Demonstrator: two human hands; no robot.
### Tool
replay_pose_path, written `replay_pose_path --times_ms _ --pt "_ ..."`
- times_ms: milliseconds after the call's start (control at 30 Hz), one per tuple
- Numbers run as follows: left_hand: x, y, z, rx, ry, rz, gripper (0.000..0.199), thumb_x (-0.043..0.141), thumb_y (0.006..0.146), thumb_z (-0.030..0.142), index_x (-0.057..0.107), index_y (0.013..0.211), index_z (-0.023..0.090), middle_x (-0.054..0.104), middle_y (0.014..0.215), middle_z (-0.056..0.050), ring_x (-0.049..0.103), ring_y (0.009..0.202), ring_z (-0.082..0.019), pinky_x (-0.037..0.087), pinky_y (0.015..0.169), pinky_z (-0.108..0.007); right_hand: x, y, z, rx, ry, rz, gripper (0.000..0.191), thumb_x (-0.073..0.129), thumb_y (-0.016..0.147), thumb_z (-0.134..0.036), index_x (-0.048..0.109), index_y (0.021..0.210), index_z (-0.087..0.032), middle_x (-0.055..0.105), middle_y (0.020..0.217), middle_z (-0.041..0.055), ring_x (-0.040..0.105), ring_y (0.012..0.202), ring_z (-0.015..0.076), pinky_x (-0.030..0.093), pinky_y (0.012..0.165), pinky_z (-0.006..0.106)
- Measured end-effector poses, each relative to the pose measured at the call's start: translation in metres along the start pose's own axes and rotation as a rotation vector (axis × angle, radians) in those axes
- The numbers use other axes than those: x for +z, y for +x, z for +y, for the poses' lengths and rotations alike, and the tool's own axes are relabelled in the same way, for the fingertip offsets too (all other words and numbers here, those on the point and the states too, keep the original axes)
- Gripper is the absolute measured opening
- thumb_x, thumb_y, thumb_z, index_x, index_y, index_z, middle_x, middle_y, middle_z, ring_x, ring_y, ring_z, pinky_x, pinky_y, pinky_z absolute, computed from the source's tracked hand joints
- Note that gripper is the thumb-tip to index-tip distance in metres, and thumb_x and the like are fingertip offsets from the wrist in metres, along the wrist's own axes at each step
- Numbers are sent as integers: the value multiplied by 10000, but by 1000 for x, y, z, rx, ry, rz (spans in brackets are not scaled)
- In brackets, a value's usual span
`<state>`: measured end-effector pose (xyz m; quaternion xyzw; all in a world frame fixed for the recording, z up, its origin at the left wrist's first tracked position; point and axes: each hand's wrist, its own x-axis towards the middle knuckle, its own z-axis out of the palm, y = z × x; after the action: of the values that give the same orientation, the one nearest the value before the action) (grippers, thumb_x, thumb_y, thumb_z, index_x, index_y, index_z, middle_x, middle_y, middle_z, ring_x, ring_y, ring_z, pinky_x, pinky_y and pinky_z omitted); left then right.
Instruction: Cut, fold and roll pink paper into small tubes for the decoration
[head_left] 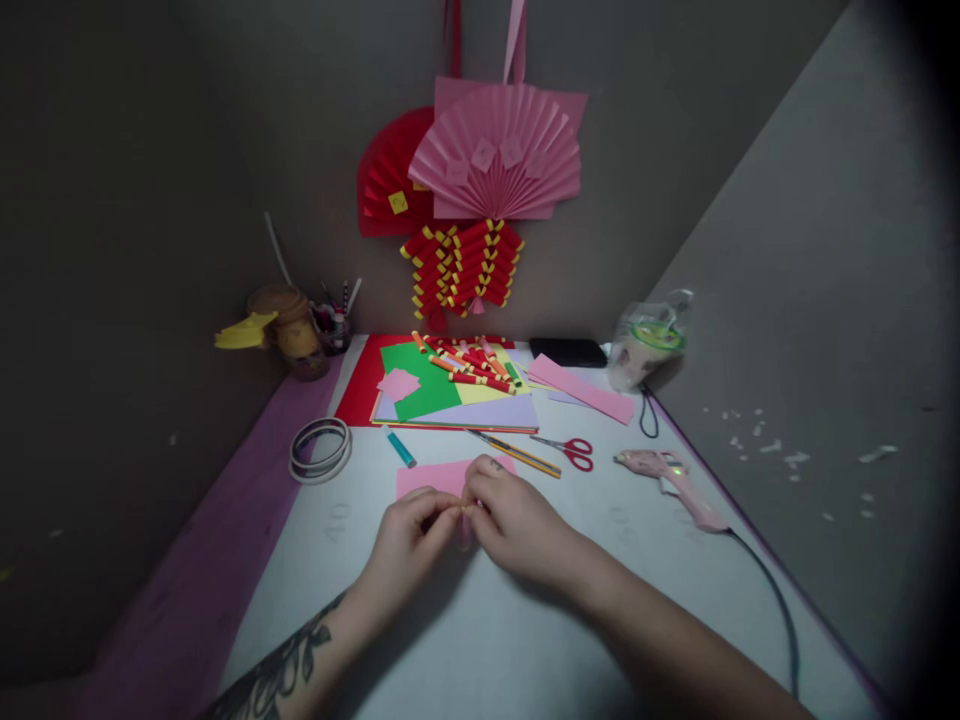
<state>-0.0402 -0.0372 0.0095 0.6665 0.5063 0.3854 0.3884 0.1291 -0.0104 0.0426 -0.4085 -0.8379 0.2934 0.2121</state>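
Observation:
My left hand (pixel 416 525) and my right hand (pixel 510 510) meet fingertip to fingertip over the white work surface. Both are closed in a pinch on a small pink paper piece (pixel 464 532), mostly covered by the fingers, so its exact shape is hard to make out. Just beyond the hands lies a flat pink paper sheet (pixel 431 480), partly hidden by them. A teal glue-stick-like tube (pixel 400 447) rests past the left hand. Farther off are a yellow pencil (pixel 529 460), a dark slim craft knife (pixel 487 440) beside it, and red-handled scissors (pixel 576 453).
A pink glue gun (pixel 675 480) with a cord lies right. Tape rolls (pixel 321 450) sit left. Behind are coloured sheets (pixel 427 385) bearing small paper rolls (pixel 480 375), pink strips (pixel 581 390), a phone (pixel 568 352) and drink cups (pixel 296 330). Paper fans (pixel 502 150) hang on the wall.

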Motion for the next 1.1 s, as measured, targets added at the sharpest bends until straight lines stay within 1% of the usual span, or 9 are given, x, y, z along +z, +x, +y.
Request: replay_pose_path --times_ms 133,300,367,533,733,933,1100 --pt "-1 -1 -4 76 47 -17 191 510 889 227 685 833 178 666 786 -23 606 743 -135 447 703 -240 -3 1 -1 2 -39 -20 136 459 796 -63 525 770 -179 504 893 30 532 804 153 418 728 270" --pt "-1 -1 -11 180 154 -22 173 494 898 199 661 861 173 644 783 -24 590 728 -126 441 686 -232 -2 0 -3 7 -118 -58 117 457 820 -97 539 793 -176 516 922 47 539 810 168 421 726 287" --pt "-1 -1 -11 189 168 -20 170 486 901 194 651 864 171 637 783 -23 585 724 -123 439 678 -229 -1 0 -4 1 -118 -60 120 451 823 -93 537 798 -174 514 923 51 539 822 171 425 737 290" --pt "-1 -2 -8 176 175 -4 181 481 897 189 631 798 168 612 732 -12 567 687 -117 426 648 -223 0 0 -3 -2 -46 -53 129 444 820 -75 526 801 -173 507 930 49 541 824 162 436 754 283" --pt "-1 -3 -8 170 185 13 191 482 900 186 632 783 176 595 717 1 551 676 -111 418 647 -220 1 0 0 -17 14 -34 143 459 798 -49 517 783 -179 512 918 35 534 838 158 431 770 281" --pt "-3 -1 -8 188 173 -6 193 477 916 195 655 840 187 626 752 -6 575 707 -115 436 680 -225 -1 1 2 -31 30 -12 158 468 787 -37 527 764 -182 501 881 18 524 818 147 418 754 269" --pt "-2 -1 -13 273 216 -9 164 490 909 191 654 906 186 639 781 -21 591 726 -122 450 676 -225 -3 1 5 -31 12 -26 159 471 788 -44 527 745 -186 498 874 11 521 803 141 407 737 260"
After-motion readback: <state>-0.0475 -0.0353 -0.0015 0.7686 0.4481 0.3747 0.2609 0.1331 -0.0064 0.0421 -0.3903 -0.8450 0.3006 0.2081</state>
